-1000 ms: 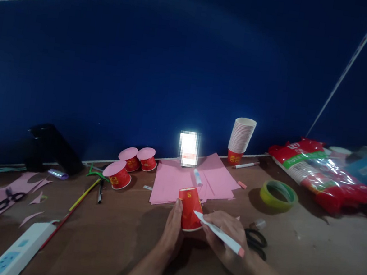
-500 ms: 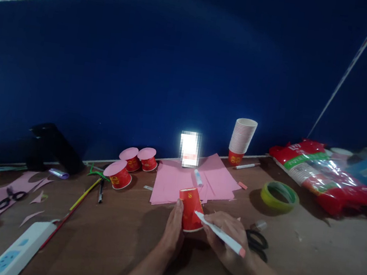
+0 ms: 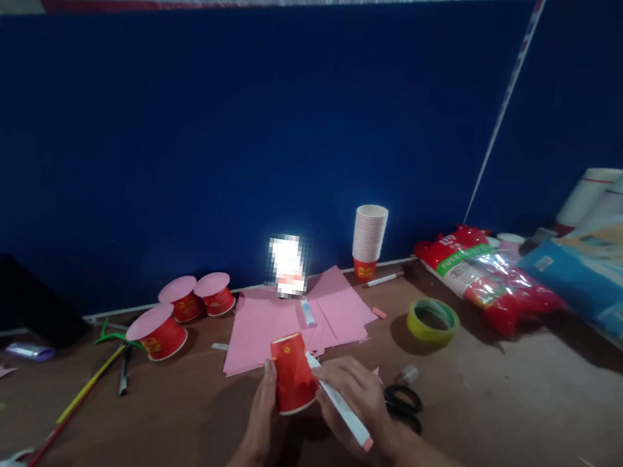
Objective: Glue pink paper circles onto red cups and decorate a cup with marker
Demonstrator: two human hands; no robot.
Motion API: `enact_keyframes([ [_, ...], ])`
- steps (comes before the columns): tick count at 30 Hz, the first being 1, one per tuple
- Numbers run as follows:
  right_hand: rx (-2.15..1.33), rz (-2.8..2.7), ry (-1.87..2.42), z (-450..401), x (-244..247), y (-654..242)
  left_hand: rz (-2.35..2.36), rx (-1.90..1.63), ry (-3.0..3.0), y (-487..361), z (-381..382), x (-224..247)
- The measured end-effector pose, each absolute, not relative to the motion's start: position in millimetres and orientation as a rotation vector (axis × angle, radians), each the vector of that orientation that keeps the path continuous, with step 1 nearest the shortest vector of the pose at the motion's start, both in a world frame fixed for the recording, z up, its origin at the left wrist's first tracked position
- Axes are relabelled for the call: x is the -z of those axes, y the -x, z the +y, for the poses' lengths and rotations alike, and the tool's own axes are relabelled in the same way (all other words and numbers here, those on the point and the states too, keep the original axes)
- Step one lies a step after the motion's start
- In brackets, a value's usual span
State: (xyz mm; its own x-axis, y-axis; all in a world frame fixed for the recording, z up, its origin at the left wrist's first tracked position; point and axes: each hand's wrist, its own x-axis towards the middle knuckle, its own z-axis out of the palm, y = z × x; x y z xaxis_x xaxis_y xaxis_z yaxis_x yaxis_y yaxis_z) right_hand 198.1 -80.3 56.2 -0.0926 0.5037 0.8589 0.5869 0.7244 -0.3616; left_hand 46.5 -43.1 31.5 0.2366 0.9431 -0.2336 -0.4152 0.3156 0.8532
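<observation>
A red paper cup [image 3: 293, 376] leans tilted in my left hand [image 3: 262, 412], whose fingers close round its left side and lower part. My right hand [image 3: 360, 403] grips a white marker [image 3: 343, 412] with a pinkish-red end. The marker's tip points at the cup's right side; whether it touches is too small to tell. Behind the cup lie pink paper sheets [image 3: 262, 335], with a small white-and-blue tube [image 3: 307, 313] on them. Black-handled scissors [image 3: 404, 403] rest just beyond my right hand, their blades hidden.
Several red cups with pink discs [image 3: 163, 335] stand at the left. A stack of paper cups [image 3: 369, 234] rises at the back, beside another marker [image 3: 383, 279]. Yellow-green tape [image 3: 432, 324], a red plastic package [image 3: 484, 277] and a blue package [image 3: 588, 284] are at the right.
The camera view has turned to the right, so the table's things appear farther left. Both hands keep hold of the cup and the marker, with the marker still at the cup's right side.
</observation>
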Motion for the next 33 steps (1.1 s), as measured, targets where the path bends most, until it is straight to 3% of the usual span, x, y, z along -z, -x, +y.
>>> enact_keyframes([
  [33,-0.069,-1.777,1.059,-78.7,-47.6,-197.2,0.722,-1.079,-0.459,-49.1,-42.7,-27.3],
])
